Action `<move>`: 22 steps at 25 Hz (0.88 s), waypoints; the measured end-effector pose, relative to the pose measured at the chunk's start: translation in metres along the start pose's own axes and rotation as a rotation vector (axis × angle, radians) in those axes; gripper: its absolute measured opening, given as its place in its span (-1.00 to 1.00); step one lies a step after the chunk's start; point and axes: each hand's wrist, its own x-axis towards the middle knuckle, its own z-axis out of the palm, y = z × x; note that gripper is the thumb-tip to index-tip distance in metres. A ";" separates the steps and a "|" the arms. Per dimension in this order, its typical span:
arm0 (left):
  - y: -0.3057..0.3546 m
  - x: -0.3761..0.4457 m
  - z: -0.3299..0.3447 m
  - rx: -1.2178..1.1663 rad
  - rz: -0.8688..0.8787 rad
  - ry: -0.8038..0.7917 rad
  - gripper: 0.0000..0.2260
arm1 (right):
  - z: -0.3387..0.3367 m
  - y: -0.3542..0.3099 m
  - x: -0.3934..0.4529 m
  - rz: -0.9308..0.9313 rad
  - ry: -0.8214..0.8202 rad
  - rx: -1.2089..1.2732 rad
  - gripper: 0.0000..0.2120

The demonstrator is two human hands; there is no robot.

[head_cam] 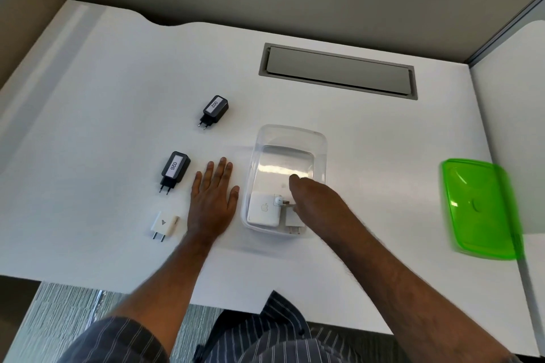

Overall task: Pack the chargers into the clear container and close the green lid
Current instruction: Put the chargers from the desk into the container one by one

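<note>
Left hand [213, 200] flat between chargers [175, 169] and container [320, 138].

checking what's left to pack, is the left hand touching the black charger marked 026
Apart. The head view shows the left hand flat on the desk, a strip of bare desk between it and the 026 charger.

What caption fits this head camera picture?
Right hand sets white chargers into the clear container; three more chargers and the green lid wait.
</note>
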 end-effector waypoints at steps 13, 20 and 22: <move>0.006 -0.002 -0.008 -0.017 -0.012 -0.019 -0.42 | -0.020 -0.031 0.016 -0.013 0.109 0.382 -0.86; 0.001 0.000 -0.010 -0.024 0.008 -0.039 -0.44 | -0.040 -0.068 0.084 -0.108 0.189 0.281 -0.82; 0.000 0.000 -0.008 -0.022 0.018 -0.045 -0.43 | -0.044 -0.069 0.111 -0.108 0.198 0.262 -0.81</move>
